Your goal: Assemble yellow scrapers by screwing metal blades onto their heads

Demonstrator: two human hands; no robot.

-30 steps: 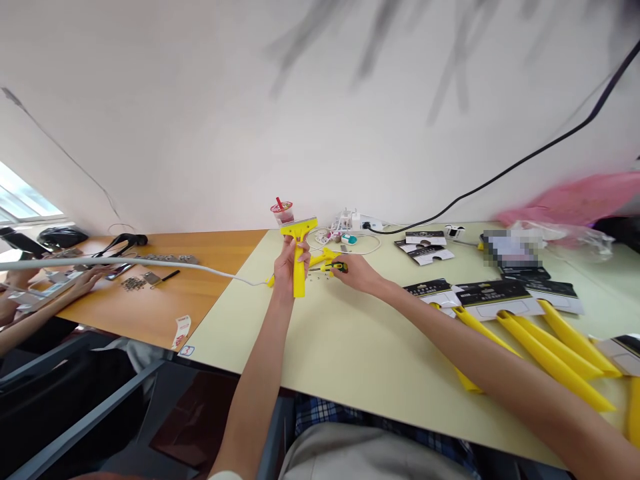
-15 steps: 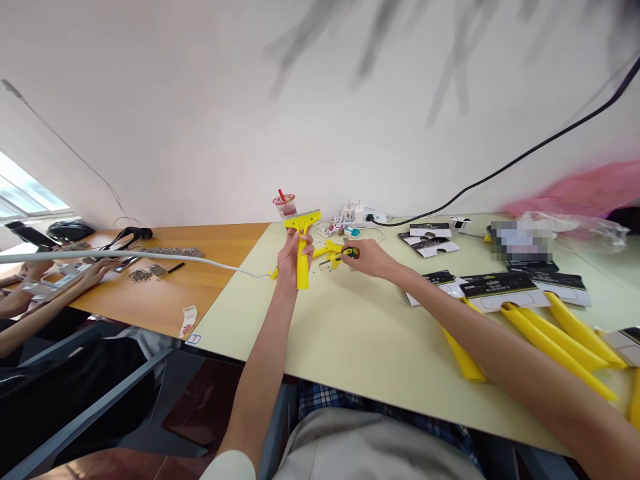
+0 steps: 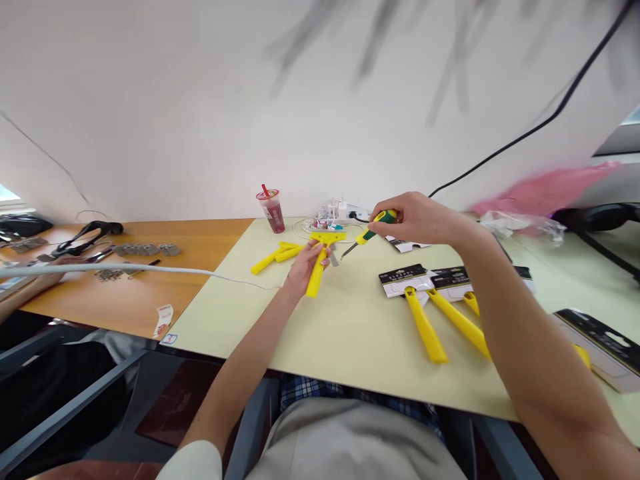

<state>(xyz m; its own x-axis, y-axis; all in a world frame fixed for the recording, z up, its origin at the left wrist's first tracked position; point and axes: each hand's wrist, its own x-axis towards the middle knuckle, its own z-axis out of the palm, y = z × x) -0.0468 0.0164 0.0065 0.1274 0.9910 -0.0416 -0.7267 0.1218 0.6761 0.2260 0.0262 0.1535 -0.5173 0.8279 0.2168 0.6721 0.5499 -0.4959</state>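
My left hand (image 3: 301, 268) is closed round the handle of a yellow scraper (image 3: 315, 281), its wide head facing away from me. In my right hand (image 3: 417, 217) is a screwdriver (image 3: 369, 235) with a green and yellow handle. Its shaft slants down to the left, and the tip is a little to the right of the scraper, apart from it. A small grey metal piece shows just beside my left fingers; I cannot tell what it is. More yellow scraper parts (image 3: 267, 261) lie on the table to the left of that hand.
A cup with a red straw (image 3: 274, 212) stands by the wall, left of a power strip (image 3: 340, 212) with cables. Carded yellow scrapers (image 3: 425, 327) lie on the right. On the adjoining orange table (image 3: 200, 257) are small metal parts and a co-worker's arm (image 3: 30, 290).
The screwdriver has risen with my right hand and moved away from the table, its tip now pointing down. My left hand has tilted the scraper and lowered it slightly. The view has shifted right.
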